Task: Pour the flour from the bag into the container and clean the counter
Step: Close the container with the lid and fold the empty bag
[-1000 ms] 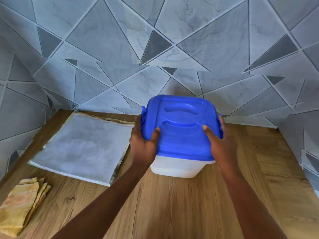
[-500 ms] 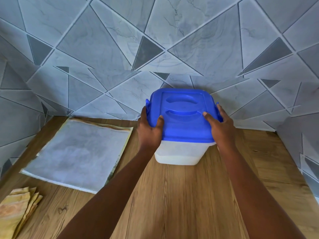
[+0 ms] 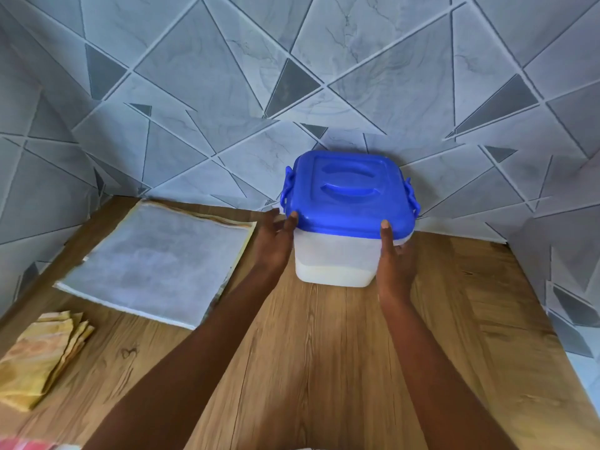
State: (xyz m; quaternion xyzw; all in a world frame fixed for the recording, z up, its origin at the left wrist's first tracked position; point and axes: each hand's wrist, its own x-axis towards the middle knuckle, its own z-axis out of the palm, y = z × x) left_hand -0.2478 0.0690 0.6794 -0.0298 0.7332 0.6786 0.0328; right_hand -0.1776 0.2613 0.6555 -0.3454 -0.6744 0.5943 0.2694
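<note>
A translucent white container [image 3: 337, 254] with a blue clip-on lid [image 3: 349, 190] stands on the wooden counter [image 3: 324, 368], close to the tiled back wall. A layer of white flour shows at its bottom. My left hand [image 3: 276, 240] is at its left side, thumb on the lid's rim, fingers loosely spread. My right hand [image 3: 394, 258] clasps the right front corner, thumb up against the lid's edge. The flattened white flour bag [image 3: 156, 264] lies on the counter to the left.
A folded yellow cloth [image 3: 42, 355] lies at the counter's front left. Tiled walls close in the counter at the back, left and right. A red and white object [image 3: 29, 444] peeks in at the bottom left edge.
The container has moved away from me towards the back wall. Both hands have slid from the lid's top down to the container's sides, and the left fingers have loosened.
</note>
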